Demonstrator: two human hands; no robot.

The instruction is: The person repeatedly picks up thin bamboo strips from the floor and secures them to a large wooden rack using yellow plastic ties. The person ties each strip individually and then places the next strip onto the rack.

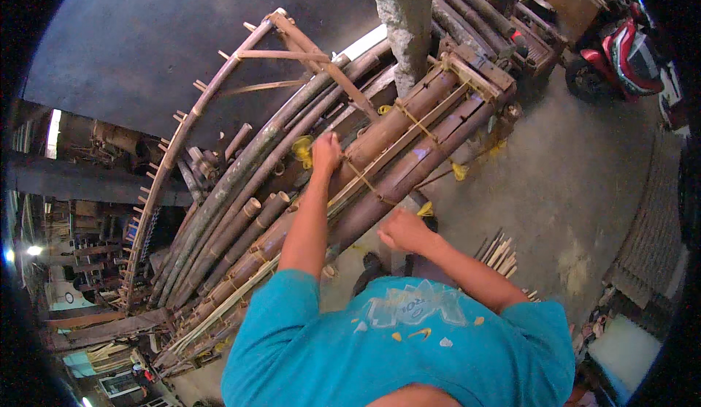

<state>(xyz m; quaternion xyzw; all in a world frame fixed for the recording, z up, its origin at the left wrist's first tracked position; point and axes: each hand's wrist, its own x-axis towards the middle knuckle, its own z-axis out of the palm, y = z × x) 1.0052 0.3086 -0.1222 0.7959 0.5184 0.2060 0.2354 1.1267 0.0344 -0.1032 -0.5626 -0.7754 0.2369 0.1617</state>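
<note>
Two thick brown bamboo poles [391, 177] lie side by side on a frame, with thin split strips [365, 177] running between them. A thin cord [360, 175] crosses over the poles between my hands. My left hand [326, 153] is closed in a fist at the far side of the poles, close to one end of this cord. On the near side, my right hand [400, 230] is closed too, just off the cord's other end. What either fist holds is hidden. Another cord [416, 123] crosses the poles farther up.
A concrete post [401, 27] rises behind the poles. To the left stands a curved bamboo frame with pegs [191, 115], beside several long poles [255, 133]. Yellow ties [458, 171] hang below the poles. Cut sticks [500, 253] lie by my right arm; a red motorcycle [631, 60] is parked far right.
</note>
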